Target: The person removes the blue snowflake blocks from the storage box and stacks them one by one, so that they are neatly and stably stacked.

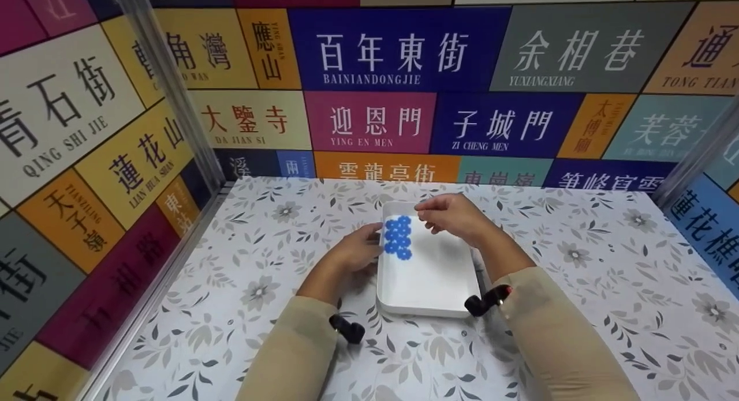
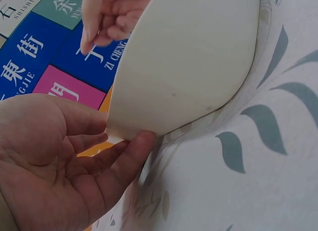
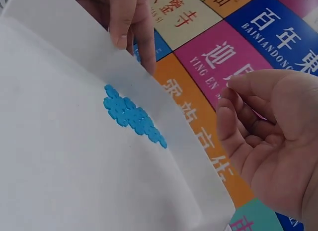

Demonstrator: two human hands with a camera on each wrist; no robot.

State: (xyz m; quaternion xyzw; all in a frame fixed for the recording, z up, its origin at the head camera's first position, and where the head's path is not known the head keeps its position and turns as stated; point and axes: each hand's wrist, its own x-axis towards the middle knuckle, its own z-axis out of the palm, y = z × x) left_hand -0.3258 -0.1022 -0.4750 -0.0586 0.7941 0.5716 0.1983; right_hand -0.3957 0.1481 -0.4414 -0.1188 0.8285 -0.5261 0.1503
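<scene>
A white tray [image 1: 430,280] on the patterned tablecloth carries several small blue flower-shaped pieces [image 1: 398,238], grouped in rows against its left wall. In the right wrist view the blue pieces [image 3: 131,114] lie flat beside the inner wall. My left hand [image 1: 359,250] holds the tray's left side; the left wrist view shows its thumb [image 2: 87,119] at the rim and a fingertip [image 2: 145,140] on the outer wall. Over the far right corner of the tray is my right hand [image 1: 453,213], fingers curled and thumb and index tips together. No object shows between those tips.
Floral cloth [image 1: 277,274] covers the table around the tray. Behind the table stands a wall [image 1: 398,49] of coloured street-name panels, with another panelled side wall [image 1: 75,176] at the left. Small dark devices [image 1: 348,330] sit on both wrists.
</scene>
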